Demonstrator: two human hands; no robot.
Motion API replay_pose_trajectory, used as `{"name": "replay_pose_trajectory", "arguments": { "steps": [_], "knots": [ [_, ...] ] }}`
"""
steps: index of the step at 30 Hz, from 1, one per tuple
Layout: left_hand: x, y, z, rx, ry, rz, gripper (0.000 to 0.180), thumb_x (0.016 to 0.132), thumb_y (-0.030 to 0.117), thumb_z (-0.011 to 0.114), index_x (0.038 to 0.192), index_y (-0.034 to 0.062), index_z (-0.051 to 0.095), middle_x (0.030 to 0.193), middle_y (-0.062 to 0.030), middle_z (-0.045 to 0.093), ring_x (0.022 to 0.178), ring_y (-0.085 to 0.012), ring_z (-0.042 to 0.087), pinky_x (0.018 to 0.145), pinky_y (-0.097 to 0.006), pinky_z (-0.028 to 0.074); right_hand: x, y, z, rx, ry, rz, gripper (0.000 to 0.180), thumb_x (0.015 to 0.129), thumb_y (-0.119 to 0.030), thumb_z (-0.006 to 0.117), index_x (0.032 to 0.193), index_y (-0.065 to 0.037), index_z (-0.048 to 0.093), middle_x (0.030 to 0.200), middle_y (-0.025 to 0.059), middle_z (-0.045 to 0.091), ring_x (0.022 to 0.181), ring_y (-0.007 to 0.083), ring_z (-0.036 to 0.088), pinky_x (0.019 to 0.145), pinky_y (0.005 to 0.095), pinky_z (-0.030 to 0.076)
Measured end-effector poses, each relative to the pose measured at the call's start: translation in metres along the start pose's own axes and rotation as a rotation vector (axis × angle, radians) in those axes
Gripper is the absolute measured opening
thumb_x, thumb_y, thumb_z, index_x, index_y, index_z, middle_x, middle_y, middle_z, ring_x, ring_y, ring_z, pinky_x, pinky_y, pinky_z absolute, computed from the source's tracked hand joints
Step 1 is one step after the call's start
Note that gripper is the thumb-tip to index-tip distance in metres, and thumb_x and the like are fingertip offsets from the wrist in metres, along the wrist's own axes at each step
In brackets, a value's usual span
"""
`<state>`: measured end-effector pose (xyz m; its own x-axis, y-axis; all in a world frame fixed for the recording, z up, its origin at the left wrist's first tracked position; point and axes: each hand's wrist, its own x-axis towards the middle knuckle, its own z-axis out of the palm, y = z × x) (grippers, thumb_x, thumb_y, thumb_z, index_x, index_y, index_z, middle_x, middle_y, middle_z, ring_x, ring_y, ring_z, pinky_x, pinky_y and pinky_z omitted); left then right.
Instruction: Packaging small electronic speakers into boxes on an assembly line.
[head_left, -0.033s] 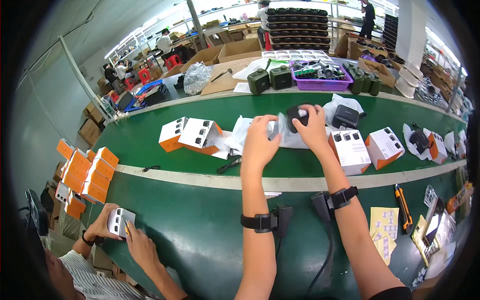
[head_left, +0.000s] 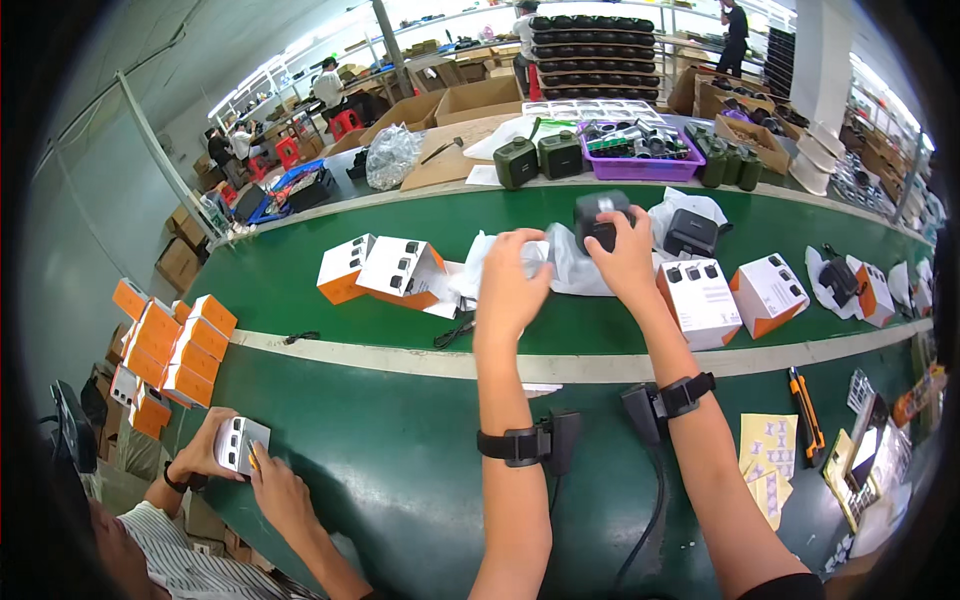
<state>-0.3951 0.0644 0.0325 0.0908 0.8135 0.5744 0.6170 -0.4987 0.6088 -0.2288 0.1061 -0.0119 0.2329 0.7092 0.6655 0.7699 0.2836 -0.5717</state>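
Note:
My right hand [head_left: 627,268] grips a black boxy device [head_left: 602,214] and holds it upright above the green belt [head_left: 300,290]. My left hand [head_left: 508,278] pinches the edge of a clear plastic bag [head_left: 563,268] lying crumpled right beside that device. The bag touches the lower part of the device. Both wrists wear black strap-on units. A second black device [head_left: 690,232] rests on another plastic bag just right of my right hand.
White-and-orange cartons lie on the belt left [head_left: 395,268] and right [head_left: 700,300] of my hands. A purple tray [head_left: 640,165] and green devices [head_left: 540,158] stand behind. An orange utility knife [head_left: 805,412] and yellow sticker sheets [head_left: 765,455] lie near right. A co-worker's hands [head_left: 270,480] hold a carton lower left.

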Motion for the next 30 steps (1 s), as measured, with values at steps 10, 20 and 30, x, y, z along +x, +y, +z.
{"name": "replay_pose_trajectory", "arguments": {
  "steps": [10, 20, 30],
  "knots": [
    [-0.021, -0.047, -0.024, 0.323, -0.008, -0.263, 0.033, 0.066, -0.001, 0.055, 0.099, 0.0047, 0.054, 0.095, -0.0162, 0.055, 0.093, -0.0321, 0.052, 0.079, -0.039, 0.042, 0.003, 0.006, -0.003, 0.161, -0.013, -0.105, 0.030, 0.068, -0.011, 0.063, 0.096, -0.006, 0.054, 0.102, 0.0133, 0.048, 0.094, 0.0310, 0.048, 0.081, 0.0382, 0.040],
    [-0.013, -0.049, -0.018, 0.034, -0.107, -0.361, 0.018, 0.068, 0.015, 0.060, 0.068, -0.0024, 0.056, 0.055, -0.0130, 0.054, 0.051, -0.0224, 0.054, 0.051, -0.033, 0.042, 0.006, -0.065, -0.045, 0.666, -1.448, 0.134, 0.026, 0.073, -0.013, 0.063, 0.092, 0.004, 0.057, 0.078, 0.0141, 0.061, 0.069, 0.0144, 0.060, 0.059, 0.0255, 0.048],
    [-0.003, -0.032, 0.007, -0.216, -0.110, -0.291, 0.021, 0.068, 0.017, 0.066, 0.078, 0.0006, 0.058, 0.075, -0.0100, 0.061, 0.066, -0.0190, 0.057, 0.059, -0.029, 0.044, -0.023, -0.008, 0.003, -0.174, -0.350, -0.107, 0.023, 0.072, -0.016, 0.058, 0.082, 0.005, 0.056, 0.090, 0.0217, 0.053, 0.078, 0.0365, 0.059, 0.067, 0.0416, 0.049]
  ]
}}
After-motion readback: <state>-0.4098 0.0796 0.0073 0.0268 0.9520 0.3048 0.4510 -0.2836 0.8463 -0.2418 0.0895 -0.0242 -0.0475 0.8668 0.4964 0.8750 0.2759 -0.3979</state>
